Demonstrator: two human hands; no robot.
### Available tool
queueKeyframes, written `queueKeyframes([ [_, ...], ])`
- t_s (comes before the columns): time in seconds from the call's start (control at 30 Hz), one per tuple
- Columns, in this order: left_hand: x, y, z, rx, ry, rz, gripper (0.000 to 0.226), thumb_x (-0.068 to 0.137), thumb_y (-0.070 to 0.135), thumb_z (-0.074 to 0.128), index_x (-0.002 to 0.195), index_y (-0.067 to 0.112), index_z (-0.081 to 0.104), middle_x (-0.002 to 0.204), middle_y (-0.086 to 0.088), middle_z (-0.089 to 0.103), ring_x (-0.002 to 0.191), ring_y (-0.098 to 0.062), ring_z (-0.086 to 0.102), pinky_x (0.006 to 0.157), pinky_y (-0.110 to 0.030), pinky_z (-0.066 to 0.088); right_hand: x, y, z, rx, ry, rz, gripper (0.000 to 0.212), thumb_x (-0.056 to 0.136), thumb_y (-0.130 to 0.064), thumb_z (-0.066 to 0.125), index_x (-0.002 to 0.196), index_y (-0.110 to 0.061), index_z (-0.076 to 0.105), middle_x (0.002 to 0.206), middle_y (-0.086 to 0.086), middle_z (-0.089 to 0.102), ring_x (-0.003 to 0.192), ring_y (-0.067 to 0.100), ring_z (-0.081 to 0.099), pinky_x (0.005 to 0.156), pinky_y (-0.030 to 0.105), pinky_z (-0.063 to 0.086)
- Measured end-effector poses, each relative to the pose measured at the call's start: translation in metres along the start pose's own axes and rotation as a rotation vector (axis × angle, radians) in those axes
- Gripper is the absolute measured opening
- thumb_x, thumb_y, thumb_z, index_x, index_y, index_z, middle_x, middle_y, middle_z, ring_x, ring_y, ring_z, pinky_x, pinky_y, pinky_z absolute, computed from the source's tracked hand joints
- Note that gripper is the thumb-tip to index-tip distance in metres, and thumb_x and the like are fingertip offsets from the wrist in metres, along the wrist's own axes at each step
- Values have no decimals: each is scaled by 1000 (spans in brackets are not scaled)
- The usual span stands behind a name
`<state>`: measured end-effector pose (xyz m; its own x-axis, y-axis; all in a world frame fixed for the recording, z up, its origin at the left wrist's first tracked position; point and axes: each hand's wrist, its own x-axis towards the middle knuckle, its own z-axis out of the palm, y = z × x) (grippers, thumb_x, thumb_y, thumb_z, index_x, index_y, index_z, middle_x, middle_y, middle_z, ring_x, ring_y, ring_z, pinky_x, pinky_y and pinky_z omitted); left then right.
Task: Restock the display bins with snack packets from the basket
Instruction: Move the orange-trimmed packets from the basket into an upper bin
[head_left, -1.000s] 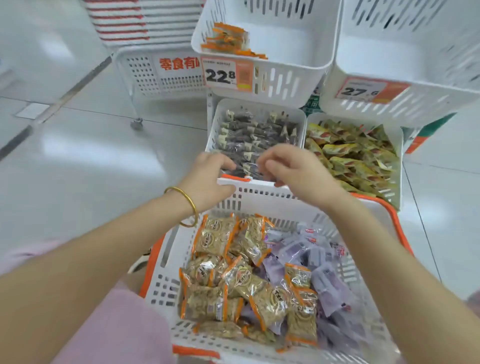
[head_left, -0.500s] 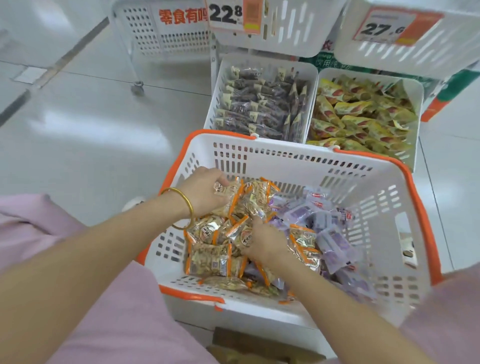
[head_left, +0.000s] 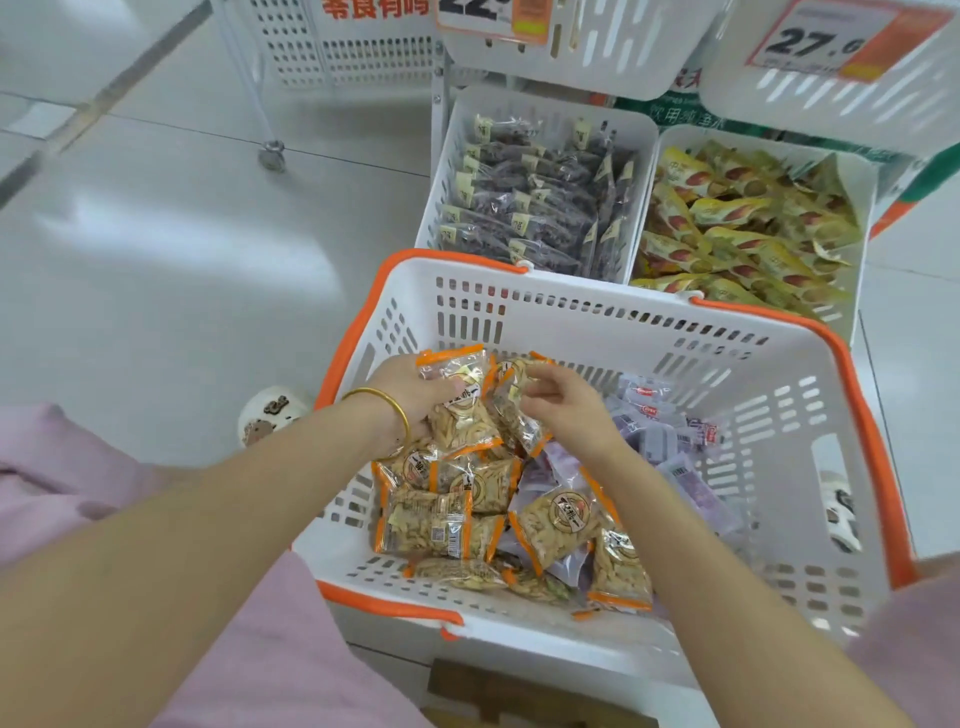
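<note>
Now | left hand (head_left: 410, 397) grips orange packets (head_left: 460, 410) | right hand (head_left: 569, 415) seemingly pinches one

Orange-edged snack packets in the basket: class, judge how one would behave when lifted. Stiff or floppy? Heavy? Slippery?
Probably floppy: the orange-edged snack packet crumples where the left hand grips it. Likely light for its size, being thin film loosely filled with small pieces. The glossy clear film may be slippery, and the strips inside look breakable.
</note>
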<state>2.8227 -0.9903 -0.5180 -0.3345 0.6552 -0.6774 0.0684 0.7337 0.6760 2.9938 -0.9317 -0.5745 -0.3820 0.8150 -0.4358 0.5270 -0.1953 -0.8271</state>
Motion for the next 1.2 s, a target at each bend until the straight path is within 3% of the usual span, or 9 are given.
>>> queueKeyframes([
  [0.13,2,-4,-6,-188,-37,-64,55,85,20,67,132,5,43,120,-16,59,97,-29,65,82,-46,56,31,26,30,-714,-41,112,64,86,-37,64,134,-5,36,133,16,42,122,34,43,95,45,45],
  [0.27,-2,-1,-6,-320,-128,-96,22,94,21,54,111,9,47,92,-13,65,75,-24,64,75,-44,54,34,31,45,-891,74,90,53,87,-21,65,128,-6,35,130,16,42,120,35,45,86,43,48],
  [0.47,-9,11,-1,-385,-178,-88,36,98,25,46,130,14,34,114,-20,62,82,-18,62,79,-50,51,25,27,5,-68,260,101,21,89,-7,47,109,-6,50,83,9,58,69,24,56,58,36,46],
  [0.57,-12,15,4,-379,-183,-55,40,98,26,45,135,13,34,97,-17,66,63,-18,60,73,-45,52,3,10,-23,421,195,115,13,85,-3,48,76,-11,52,60,-1,50,57,19,52,61,36,42],
  [0.67,-11,20,8,-398,-184,-23,30,99,27,44,127,18,38,97,-15,65,64,-19,60,71,-41,53,-16,-14,-36,681,53,49,22,91,-6,54,70,-13,50,55,-5,56,51,14,54,57,34,48],
  [0.73,-12,25,12,-417,-207,7,24,100,28,42,120,15,42,85,-9,67,66,-18,64,66,-36,54,-23,-28,-38,736,-12,-14,19,92,-12,56,74,-11,56,64,1,62,56,15,59,54,29,52],
  [0.87,-13,37,20,-493,-334,64,44,98,41,39,134,17,42,114,-15,66,97,-25,67,70,-34,59,-28,-43,-37,746,16,-76,16,90,-16,59,76,-9,62,65,2,66,56,13,61,56,24,52],
  [1.1,-8,46,28,-172,-367,415,68,62,15,83,117,-1,45,65,3,56,54,-8,52,49,-21,42,-26,-65,-35,686,168,-166,16,84,-16,69,77,-17,54,72,-1,59,65,16,56,64,30,47],
  [1.2,-8,69,19,18,-264,521,58,69,17,81,114,11,44,89,-2,61,74,-12,60,63,-27,50,-20,-88,-59,528,163,-170,35,79,-18,75,103,-20,50,94,-1,58,75,16,60,61,30,50],
])
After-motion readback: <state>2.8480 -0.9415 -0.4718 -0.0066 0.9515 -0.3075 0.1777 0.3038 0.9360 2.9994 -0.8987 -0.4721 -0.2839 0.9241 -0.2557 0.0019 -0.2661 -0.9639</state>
